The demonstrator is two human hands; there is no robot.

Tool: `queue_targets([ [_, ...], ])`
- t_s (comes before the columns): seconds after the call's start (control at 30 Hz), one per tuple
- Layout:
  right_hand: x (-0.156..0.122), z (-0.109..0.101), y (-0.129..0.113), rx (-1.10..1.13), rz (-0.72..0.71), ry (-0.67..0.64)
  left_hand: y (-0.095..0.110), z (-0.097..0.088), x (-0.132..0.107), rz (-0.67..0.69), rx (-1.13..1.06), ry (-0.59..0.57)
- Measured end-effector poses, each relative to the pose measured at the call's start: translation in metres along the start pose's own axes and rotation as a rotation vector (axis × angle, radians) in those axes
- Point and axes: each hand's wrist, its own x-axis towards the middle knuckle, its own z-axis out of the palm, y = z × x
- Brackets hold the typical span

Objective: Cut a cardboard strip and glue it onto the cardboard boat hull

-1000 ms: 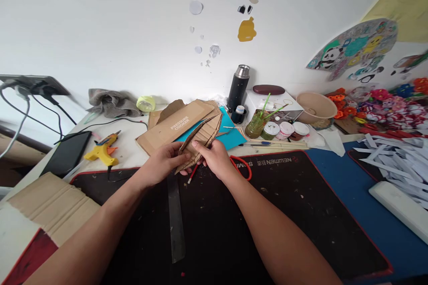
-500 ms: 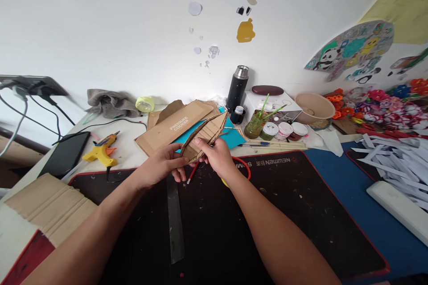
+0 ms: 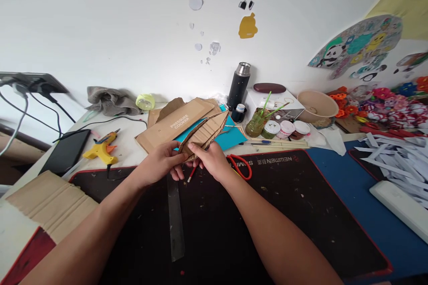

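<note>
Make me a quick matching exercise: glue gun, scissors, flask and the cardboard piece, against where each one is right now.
Things:
1. glue gun
2. scissors
3. flask
4. cardboard piece

Places:
A. standing upright at the back
B. held by the left hand and right hand
C. lying on the black mat
D. lying on the white table

Pairs: 1-D, 2-C, 3-A, 4-B.

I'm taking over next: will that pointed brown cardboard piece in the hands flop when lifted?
Probably stiff: the pointed brown corrugated cardboard piece juts past the left hand and right hand without drooping. Likely light, since both grip it at just one end.
</note>
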Motion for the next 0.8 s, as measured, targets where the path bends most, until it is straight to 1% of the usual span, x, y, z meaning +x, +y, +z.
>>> queue_targets([
  [0.1,0.000,0.002,0.001,0.012,0.010,-0.001,-0.003,0.000,0.001,0.006,0.011,0.001],
  [0.3,0.002,0.002,0.005,0.026,0.024,0.063,-0.006,0.003,0.002,0.000,0.011,-0.002],
  [0.4,0.004,0.001,0.006,0.057,0.007,0.074,-0.007,0.005,0.003,0.032,-0.029,-0.011],
  [0.57,0.001,0.002,0.005,0.061,0.003,0.106,-0.005,0.010,0.002,0.084,-0.063,0.014],
  [0.7,-0.003,0.005,0.001,0.099,0.025,0.063,0.000,0.013,-0.001,0.125,0.017,0.040],
  [0.8,-0.002,0.003,-0.003,0.079,0.010,0.008,0.002,0.013,-0.003,0.144,0.061,0.088],
])
